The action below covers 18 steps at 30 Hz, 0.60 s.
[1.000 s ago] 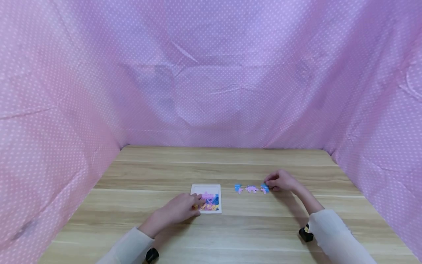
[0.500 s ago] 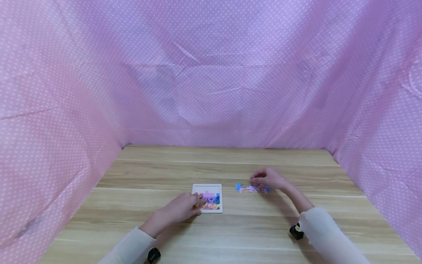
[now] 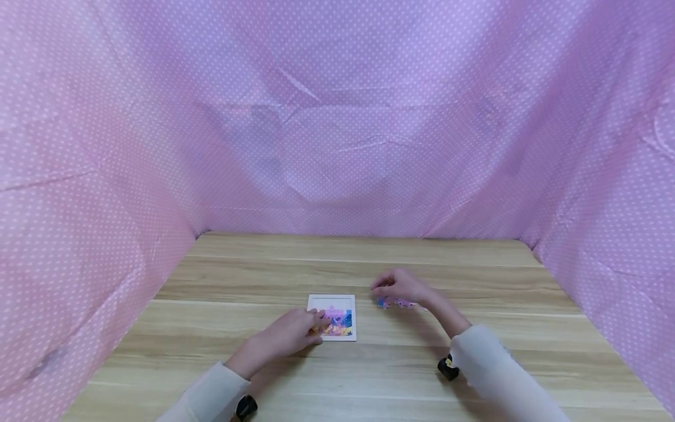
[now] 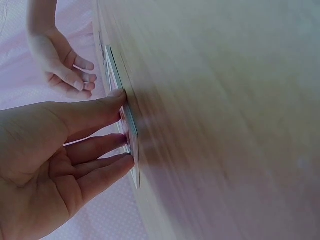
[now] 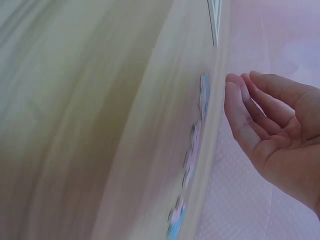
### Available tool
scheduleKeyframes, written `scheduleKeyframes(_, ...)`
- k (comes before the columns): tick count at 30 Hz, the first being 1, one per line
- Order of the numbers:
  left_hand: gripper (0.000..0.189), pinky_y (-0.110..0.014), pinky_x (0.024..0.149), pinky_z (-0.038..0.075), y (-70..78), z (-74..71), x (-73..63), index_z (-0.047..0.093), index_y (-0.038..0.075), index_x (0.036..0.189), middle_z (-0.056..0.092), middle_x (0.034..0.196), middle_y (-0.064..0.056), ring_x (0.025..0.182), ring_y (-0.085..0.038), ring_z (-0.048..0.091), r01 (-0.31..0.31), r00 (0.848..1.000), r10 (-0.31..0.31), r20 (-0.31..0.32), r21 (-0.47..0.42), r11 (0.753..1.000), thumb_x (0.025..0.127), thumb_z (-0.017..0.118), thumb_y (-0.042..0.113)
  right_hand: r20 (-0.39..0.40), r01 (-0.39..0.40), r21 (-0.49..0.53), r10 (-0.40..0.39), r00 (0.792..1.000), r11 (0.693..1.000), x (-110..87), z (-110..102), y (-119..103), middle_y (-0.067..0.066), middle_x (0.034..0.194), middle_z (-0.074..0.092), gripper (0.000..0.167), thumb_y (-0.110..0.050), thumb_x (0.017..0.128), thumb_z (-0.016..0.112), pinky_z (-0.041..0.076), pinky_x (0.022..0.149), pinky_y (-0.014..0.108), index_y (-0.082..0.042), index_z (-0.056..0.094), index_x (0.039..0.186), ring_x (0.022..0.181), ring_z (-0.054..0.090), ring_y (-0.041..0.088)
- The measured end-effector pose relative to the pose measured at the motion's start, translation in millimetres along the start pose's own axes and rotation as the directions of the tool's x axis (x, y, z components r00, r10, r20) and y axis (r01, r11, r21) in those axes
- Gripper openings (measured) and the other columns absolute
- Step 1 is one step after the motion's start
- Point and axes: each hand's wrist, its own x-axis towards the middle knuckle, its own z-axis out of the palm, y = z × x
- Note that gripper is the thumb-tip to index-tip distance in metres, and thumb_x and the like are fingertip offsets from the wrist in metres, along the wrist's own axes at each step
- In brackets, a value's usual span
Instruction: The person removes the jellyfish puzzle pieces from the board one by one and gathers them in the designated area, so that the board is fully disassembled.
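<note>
On the wooden table lies a white-framed jigsaw board (image 3: 354, 305), its lower part filled with a pink, blue and yellow picture (image 3: 341, 322). My left hand (image 3: 292, 331) rests on its left side; in the left wrist view the thumb and fingertips (image 4: 116, 100) touch the board's edge and face. Further right, a row of loose puzzle pieces (image 5: 192, 150) lies flat: a pink one between two blue-and-pink ones. Above the row's left end hovers my right hand (image 3: 401, 285), fingers loosely bent and holding nothing. It partly covers the pieces in the head view.
Pink dotted cloth (image 3: 337, 146) hangs behind the table (image 3: 253, 264) and along both sides. A dark wrist device (image 3: 245, 407) shows under the left sleeve, another (image 3: 448, 369) under the right one.
My right hand has moved left along the row, from the rightmost piece to above the leftmost. My left hand has stayed on the board.
</note>
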Motion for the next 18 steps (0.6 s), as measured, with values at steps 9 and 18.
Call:
scheduleKeyframes(9, 0.038, -0.046, 0.097, 0.050, -2.8, 1.2, 1.7, 0.068, 0.007, 0.129, 0.060, 0.135, -0.017, 0.121, -0.036, 0.060, -0.006, 1.000, 0.006, -0.002, 0.015, 1.000, 0.094, 0.073, 0.022, 0.085, 0.072, 0.009, -0.072, 0.994, 0.997, 16.9, 24, -14, 0.019, 0.098, 0.073, 0.024, -0.005, 0.095, 0.066, 0.058, 0.070, 0.044, 0.011, 0.068, 0.112, 0.079, 0.070, 0.033)
scheduleKeyframes(18, 0.039, -0.045, 0.095, 0.051, -0.5, -1.0, 1.7, 0.068, 0.009, 0.129, 0.061, 0.135, -0.017, 0.120, -0.036, 0.061, 0.005, 1.000, -0.006, 0.005, 0.041, 0.999, 0.093, 0.074, 0.024, 0.152, 0.094, -0.042, -0.086, 0.985, 0.995, 29.2, 40, -22, 0.010, 0.097, 0.074, 0.019, -0.001, 0.092, 0.069, 0.056, 0.073, 0.026, 0.007, 0.071, 0.108, 0.085, 0.068, 0.013)
